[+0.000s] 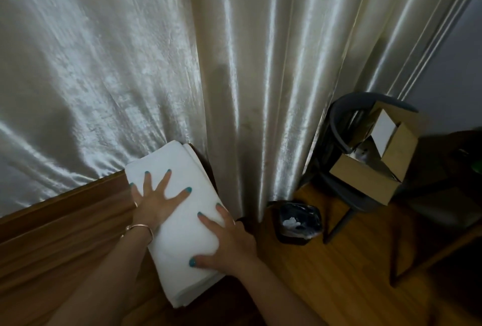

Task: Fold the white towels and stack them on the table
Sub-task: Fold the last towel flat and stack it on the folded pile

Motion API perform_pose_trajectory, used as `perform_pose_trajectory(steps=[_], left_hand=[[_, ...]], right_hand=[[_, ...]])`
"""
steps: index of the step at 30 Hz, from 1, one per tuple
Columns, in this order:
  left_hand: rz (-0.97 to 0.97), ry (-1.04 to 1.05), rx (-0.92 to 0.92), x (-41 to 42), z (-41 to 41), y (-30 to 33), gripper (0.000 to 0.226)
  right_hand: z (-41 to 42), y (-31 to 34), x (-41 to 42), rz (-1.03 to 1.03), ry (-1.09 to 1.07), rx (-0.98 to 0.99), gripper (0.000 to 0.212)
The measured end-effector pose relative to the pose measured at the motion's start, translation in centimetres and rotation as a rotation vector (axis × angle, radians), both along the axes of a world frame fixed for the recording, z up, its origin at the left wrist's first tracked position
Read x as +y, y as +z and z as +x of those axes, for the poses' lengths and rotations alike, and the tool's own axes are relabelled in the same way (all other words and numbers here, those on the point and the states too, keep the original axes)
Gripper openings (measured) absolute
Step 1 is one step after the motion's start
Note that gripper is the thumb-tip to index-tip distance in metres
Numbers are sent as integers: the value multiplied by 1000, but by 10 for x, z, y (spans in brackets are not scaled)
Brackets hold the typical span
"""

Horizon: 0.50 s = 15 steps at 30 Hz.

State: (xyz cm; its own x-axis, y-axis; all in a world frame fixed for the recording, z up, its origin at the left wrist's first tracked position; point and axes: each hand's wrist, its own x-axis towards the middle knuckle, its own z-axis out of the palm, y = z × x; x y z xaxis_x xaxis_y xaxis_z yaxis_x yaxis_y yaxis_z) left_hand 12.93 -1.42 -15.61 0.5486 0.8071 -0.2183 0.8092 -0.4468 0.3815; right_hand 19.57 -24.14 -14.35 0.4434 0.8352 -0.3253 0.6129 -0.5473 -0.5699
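At the lower left of the frame the wooden counter is carrying a stack of folded white towels, lying at its right end against the pale curtain. The left hand is pressing flat on the stack's upper part, fingers spread, gripping nothing. The right hand is resting released on the stack's lower right edge, fingers straight. At the lower right a black bin is standing beside a chair holding cardboard boxes.

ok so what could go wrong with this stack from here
The towel stack seems to lie along the table's right edge, with a bin on the floor beside it; a push from the left hand might tip it off. Its layers look offset at the far end, so it may lean.
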Motion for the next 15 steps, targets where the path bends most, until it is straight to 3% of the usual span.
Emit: perform_pose_trajectory(steps=[10,13,15], left_hand=[[32,-1,22,1,8,-3,108],[37,-32,85,4,12,3,110],[39,17,62,8,19,14,108]], right_hand=[[5,0,-1,-46,-9,-20,97],[3,4,7,-71,7,-167,91],[0,8,19,20,-4,-277,88]])
